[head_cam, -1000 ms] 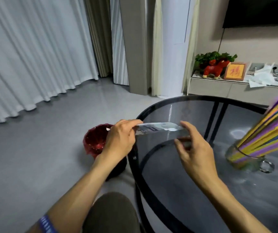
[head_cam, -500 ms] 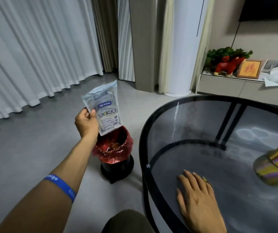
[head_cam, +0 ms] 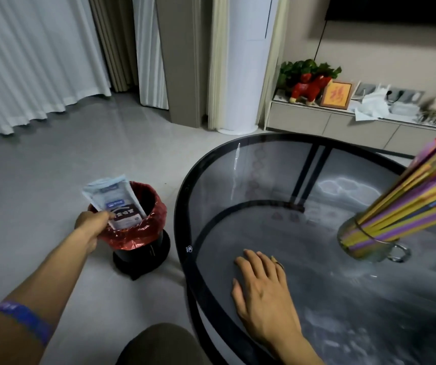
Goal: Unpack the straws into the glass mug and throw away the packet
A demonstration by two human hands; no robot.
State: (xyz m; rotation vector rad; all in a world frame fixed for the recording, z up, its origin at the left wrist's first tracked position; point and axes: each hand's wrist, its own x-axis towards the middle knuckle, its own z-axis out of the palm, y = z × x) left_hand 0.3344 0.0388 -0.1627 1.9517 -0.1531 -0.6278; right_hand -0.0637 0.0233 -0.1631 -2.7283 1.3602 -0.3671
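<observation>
My left hand [head_cam: 90, 223] grips the lower edge of the clear straw packet [head_cam: 114, 198], which has a blue label. The packet's lower half sits inside the mouth of the small black bin with a red liner [head_cam: 156, 209] on the floor; its upper half sticks out above the rim. My right hand [head_cam: 261, 285] lies flat, fingers spread, on the round dark glass table [head_cam: 251, 180]. At the table's right stands the glass mug [head_cam: 364, 246], full of coloured straws [head_cam: 417, 191] that lean up to the right.
The bin stands on the grey floor just left of the table's black rim. White curtains hang at the left. A white column stands at the back, and a low cabinet with a plant, a red figurine and a frame.
My left hand has lowered the packet from above the bin into its mouth. My right hand has stayed flat on the table. The view has shifted right, showing the mug again.
</observation>
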